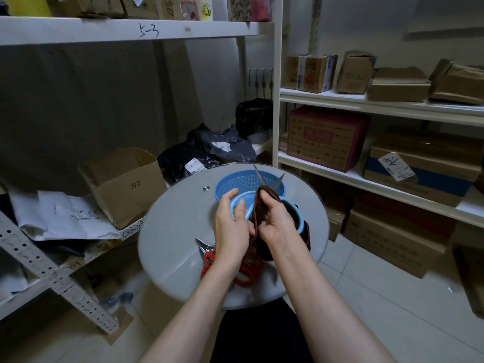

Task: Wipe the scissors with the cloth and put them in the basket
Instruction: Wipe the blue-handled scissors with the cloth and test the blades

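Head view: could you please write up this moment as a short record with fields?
left hand: grips a handle loop of the blue scissors
right hand: pinches the brown cloth round the scissors near the pivot
blades: open, pointing up over the blue basket
basket: far side of the round table, no scissors seen inside
red scissors: lying on the table under the left wrist
stage: wiping, nothing basketed yet

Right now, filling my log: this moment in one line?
left hand: holds blue scissors; right hand: pinches cloth; red scissors: on table
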